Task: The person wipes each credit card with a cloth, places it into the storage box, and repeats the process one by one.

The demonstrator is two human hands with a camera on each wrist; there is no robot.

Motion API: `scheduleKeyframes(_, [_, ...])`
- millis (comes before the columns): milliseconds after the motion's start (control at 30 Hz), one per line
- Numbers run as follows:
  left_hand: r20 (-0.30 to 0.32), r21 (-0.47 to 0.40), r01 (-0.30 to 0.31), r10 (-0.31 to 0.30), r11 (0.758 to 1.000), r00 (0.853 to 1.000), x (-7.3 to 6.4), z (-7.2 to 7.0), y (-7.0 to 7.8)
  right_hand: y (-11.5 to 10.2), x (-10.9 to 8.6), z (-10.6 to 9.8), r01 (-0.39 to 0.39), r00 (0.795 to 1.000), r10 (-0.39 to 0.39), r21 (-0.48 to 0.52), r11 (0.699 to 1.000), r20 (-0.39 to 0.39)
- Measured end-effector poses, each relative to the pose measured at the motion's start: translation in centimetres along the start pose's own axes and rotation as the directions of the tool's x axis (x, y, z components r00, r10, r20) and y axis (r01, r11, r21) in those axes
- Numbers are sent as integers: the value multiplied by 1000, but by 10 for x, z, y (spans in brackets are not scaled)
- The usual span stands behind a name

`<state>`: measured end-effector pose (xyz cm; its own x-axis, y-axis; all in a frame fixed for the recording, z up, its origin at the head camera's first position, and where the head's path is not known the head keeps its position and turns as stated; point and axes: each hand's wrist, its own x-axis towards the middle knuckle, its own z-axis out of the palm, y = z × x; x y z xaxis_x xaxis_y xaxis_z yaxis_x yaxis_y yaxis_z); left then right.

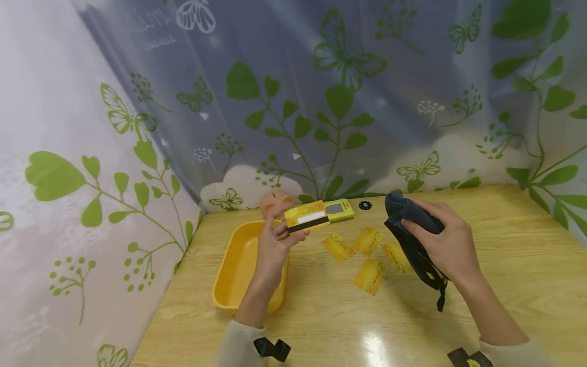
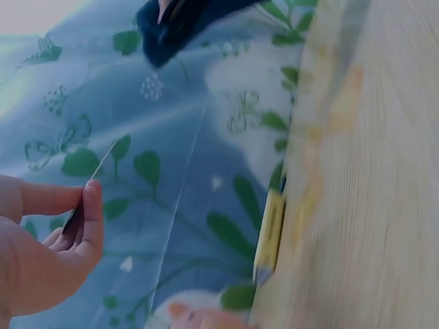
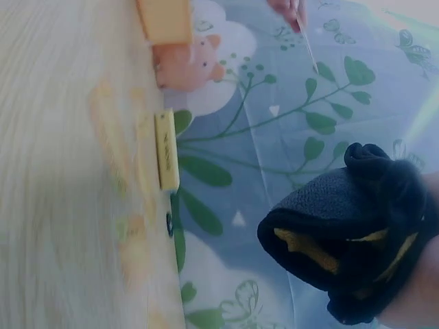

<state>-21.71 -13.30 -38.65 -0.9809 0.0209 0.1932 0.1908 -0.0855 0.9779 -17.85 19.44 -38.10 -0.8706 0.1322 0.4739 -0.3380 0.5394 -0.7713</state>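
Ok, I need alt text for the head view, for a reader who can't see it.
A person's left grip holds a black-striped yellow card, the right grip a dark cloth item. On the wood-grain table, four more yellow cards lie right of a yellow bin.

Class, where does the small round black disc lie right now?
In the head view, the black disc lies near the back edge of the table, just right of the yellow rectangular item.

1 yellow card (image 1: 308, 211) in L hand (image 1: 271, 251); 4 more yellow cards (image 1: 369, 277) on 1 tbl. (image 1: 316, 326), so 5 tot.; 1 dark cloth item (image 1: 415, 215) in R hand (image 1: 454, 240); 1 yellow bin (image 1: 243, 265); 1 pink pig fig. (image 1: 274, 200); 1 yellow boxy item (image 1: 346, 208); 1 sm. black disc (image 1: 365, 205); 2 hands, 1 person's; 2 black wrist mounts (image 1: 271, 349), 1 per arm.
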Motion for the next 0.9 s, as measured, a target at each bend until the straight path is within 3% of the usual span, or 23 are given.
scheduleKeyframes(233, [-36, 124, 18, -14, 992, 999, 4, -51, 8, 23, -1, -28, -29, 1000, 29, -80, 996, 0])
scheduleKeyframes(467, [-83, 256, 112, -94, 960, 992, 3, -95, 5, 39, -4, -48, -74, 996, 79, -140, 987, 29])
scheduleKeyframes(667, [-92, 329, 189, -168, 925, 981, 2, -115, -4, 47, -7, -57, -58, 997, 66, -171, 984, 42])
scheduleKeyframes(900, [-106, 389, 251, -228, 886, 968, 5, -127, -14, 54, -13, -61, -79, 993, 94, -175, 981, 78])
